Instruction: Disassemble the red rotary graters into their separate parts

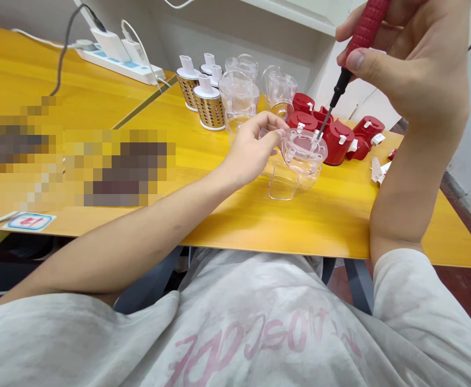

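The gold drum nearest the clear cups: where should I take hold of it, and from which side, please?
Take the white stem on top of the gold drum, coming from above. The drum stands upright and the stem is narrow and free, so a pinch there looks easiest. A clear cup stands close on the drum's right in this view, so that side looks tight.

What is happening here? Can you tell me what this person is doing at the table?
A person works at a yellow table. Their right hand grips a red-handled screwdriver, its tip at a clear plastic housing held by their left hand. Farther along the table stand clear plastic cups, gold-coloured perforated drums with white tops, and red plastic parts.
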`<state>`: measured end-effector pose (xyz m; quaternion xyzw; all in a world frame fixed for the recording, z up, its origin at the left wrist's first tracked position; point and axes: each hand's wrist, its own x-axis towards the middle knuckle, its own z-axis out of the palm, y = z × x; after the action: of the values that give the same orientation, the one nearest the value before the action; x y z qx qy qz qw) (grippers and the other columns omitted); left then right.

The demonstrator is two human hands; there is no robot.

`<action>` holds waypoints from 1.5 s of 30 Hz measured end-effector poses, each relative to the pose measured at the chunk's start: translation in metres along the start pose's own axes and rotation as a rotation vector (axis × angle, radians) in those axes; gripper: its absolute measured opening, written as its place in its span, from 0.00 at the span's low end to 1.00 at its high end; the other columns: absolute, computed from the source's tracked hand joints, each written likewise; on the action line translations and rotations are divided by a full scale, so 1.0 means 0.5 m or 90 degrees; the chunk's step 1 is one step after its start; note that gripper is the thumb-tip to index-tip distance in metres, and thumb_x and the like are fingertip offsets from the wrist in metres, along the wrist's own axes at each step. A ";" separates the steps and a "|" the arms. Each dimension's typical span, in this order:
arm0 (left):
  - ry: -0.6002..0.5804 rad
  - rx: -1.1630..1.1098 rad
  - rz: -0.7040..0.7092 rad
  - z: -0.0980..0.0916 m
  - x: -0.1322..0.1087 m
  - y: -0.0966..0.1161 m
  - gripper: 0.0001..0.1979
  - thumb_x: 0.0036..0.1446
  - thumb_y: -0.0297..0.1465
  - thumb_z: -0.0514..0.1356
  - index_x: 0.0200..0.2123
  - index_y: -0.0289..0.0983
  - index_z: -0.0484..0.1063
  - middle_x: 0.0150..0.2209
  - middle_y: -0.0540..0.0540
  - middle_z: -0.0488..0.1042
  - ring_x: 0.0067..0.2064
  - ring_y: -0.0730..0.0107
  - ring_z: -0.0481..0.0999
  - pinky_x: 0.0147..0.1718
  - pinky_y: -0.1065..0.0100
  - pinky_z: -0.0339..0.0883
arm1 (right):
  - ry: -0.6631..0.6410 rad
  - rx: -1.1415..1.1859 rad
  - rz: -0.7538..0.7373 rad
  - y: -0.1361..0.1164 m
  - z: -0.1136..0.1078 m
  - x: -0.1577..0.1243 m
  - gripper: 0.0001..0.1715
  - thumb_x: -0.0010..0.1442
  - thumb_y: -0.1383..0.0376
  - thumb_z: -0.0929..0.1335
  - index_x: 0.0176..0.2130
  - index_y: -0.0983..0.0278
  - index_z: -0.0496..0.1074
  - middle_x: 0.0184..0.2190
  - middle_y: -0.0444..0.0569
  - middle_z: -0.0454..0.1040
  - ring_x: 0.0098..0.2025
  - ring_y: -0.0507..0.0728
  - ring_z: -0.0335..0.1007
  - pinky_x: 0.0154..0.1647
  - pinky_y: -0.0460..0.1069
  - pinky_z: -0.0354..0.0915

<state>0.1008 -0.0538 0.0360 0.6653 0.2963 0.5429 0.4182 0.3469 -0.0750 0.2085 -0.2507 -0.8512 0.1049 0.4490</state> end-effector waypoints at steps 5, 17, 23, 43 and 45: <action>-0.003 0.004 -0.004 0.000 -0.001 0.002 0.03 0.69 0.30 0.62 0.45 0.40 0.74 0.44 0.45 0.79 0.46 0.64 0.81 0.42 0.67 0.80 | -0.010 0.030 -0.009 0.014 -0.004 0.001 0.31 0.59 0.66 0.81 0.60 0.56 0.79 0.63 0.34 0.80 0.57 0.48 0.86 0.59 0.44 0.88; -0.005 0.002 -0.010 -0.001 -0.002 0.011 0.02 0.69 0.30 0.62 0.44 0.40 0.74 0.43 0.46 0.79 0.46 0.64 0.81 0.41 0.68 0.79 | 0.005 0.050 -0.016 0.011 -0.003 -0.008 0.32 0.59 0.67 0.80 0.61 0.65 0.77 0.62 0.39 0.79 0.57 0.47 0.85 0.58 0.45 0.88; -0.004 -0.010 -0.004 -0.001 -0.001 0.010 0.03 0.68 0.31 0.63 0.44 0.40 0.74 0.43 0.45 0.80 0.46 0.64 0.80 0.40 0.68 0.79 | 0.043 0.019 0.003 0.020 -0.004 0.000 0.33 0.53 0.65 0.82 0.57 0.62 0.80 0.54 0.37 0.81 0.52 0.46 0.85 0.51 0.40 0.87; -0.003 0.001 -0.009 -0.001 -0.002 0.006 0.03 0.69 0.32 0.62 0.44 0.41 0.74 0.44 0.45 0.79 0.46 0.62 0.80 0.42 0.65 0.80 | 0.010 0.070 -0.019 0.026 -0.016 -0.005 0.35 0.53 0.66 0.81 0.60 0.60 0.83 0.56 0.40 0.82 0.55 0.49 0.85 0.56 0.43 0.89; 0.003 -0.003 -0.008 -0.001 -0.002 0.007 0.03 0.68 0.31 0.62 0.44 0.41 0.74 0.44 0.45 0.79 0.46 0.62 0.80 0.41 0.66 0.79 | 0.013 0.073 -0.020 0.025 -0.015 -0.006 0.36 0.53 0.65 0.81 0.61 0.61 0.83 0.52 0.39 0.82 0.55 0.48 0.85 0.56 0.43 0.88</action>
<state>0.1000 -0.0562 0.0385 0.6608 0.3002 0.5428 0.4226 0.3585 -0.0662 0.2056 -0.2119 -0.8432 0.1439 0.4726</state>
